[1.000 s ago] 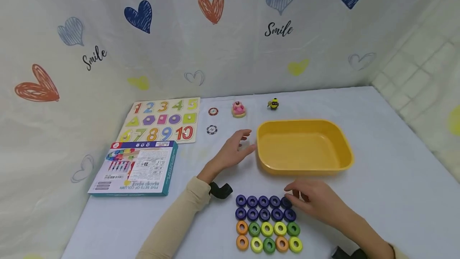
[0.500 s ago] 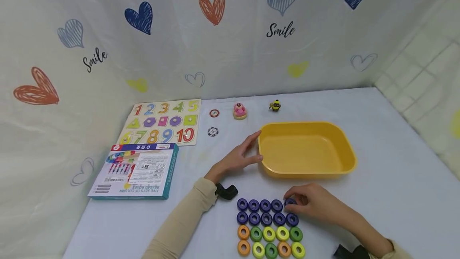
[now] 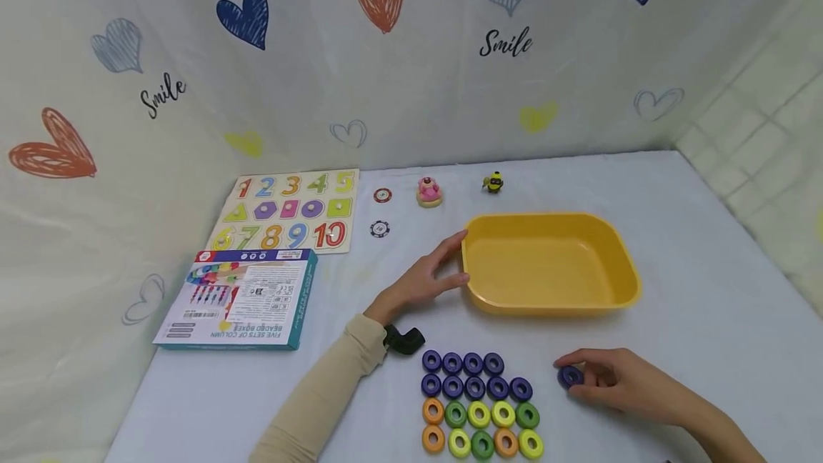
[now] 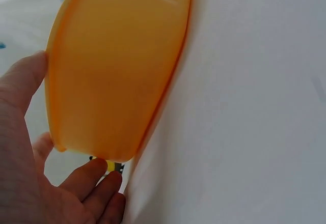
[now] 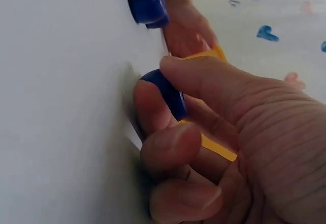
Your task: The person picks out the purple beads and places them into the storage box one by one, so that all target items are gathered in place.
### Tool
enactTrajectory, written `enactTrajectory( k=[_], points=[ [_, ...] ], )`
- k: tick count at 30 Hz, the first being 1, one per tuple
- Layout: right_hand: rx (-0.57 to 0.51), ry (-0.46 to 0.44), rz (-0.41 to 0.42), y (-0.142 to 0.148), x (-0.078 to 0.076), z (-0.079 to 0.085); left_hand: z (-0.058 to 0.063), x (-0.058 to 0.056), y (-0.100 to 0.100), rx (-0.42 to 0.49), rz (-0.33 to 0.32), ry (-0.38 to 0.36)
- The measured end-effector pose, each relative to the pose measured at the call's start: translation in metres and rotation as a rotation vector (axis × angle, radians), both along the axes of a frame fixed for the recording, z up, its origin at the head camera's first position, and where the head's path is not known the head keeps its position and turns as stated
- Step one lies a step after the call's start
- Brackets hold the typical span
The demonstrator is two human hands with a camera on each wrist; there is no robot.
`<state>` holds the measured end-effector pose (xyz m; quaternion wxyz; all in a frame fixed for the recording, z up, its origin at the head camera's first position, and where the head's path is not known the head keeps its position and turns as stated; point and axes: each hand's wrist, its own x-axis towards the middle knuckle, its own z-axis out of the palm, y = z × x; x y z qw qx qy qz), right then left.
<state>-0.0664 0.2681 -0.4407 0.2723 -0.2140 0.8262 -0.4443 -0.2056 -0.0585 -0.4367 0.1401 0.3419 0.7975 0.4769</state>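
Observation:
My right hand (image 3: 626, 384) pinches a dark blue ring bead (image 3: 570, 376) between thumb and fingertips, to the right of the bead rows. In the right wrist view the bead (image 5: 170, 91) shows between thumb and index finger. My left hand (image 3: 421, 279) touches the left end of a yellow tray (image 3: 553, 263) with extended fingers and thumb. The left wrist view has the thumb at the tray's rim (image 4: 48, 81) and other fingers near its end wall. Below the tray lie rows of ring beads: dark blue ones (image 3: 474, 387) above, orange, green and yellow ones (image 3: 479, 414) below.
At the left, a boxed bead set (image 3: 234, 299) lies against a number puzzle board (image 3: 283, 211). Two chips, a red one (image 3: 382, 195) and a black one (image 3: 380, 228), lie beside it. A pink figurine (image 3: 429, 193) and a bee figurine (image 3: 493, 182) stand behind the tray.
My right hand has taken the end dark blue bead from the top row and moved it right. The left hand has come to touch the tray.

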Motion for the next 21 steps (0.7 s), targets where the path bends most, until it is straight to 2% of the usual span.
enactTrajectory(
  k=[6,9,12,16,21],
  points=[
    [-0.008,-0.101,-0.023,0.019,0.008,0.000,0.001,0.000,0.001,-0.001,0.001,-0.006],
    [-0.029,-0.128,-0.020,0.023,0.008,0.007,-0.001,-0.001,0.000,0.013,-0.007,-0.013],
    [-0.042,-0.131,-0.010,0.025,0.004,0.020,-0.014,-0.006,-0.001,0.019,0.002,-0.015],
    [0.013,-0.092,0.002,0.021,-0.011,0.046,-0.031,-0.012,0.000,0.006,0.028,0.002],
    [0.079,0.026,0.019,0.012,-0.043,0.078,-0.034,-0.014,0.002,0.024,0.025,0.034]
  ],
)
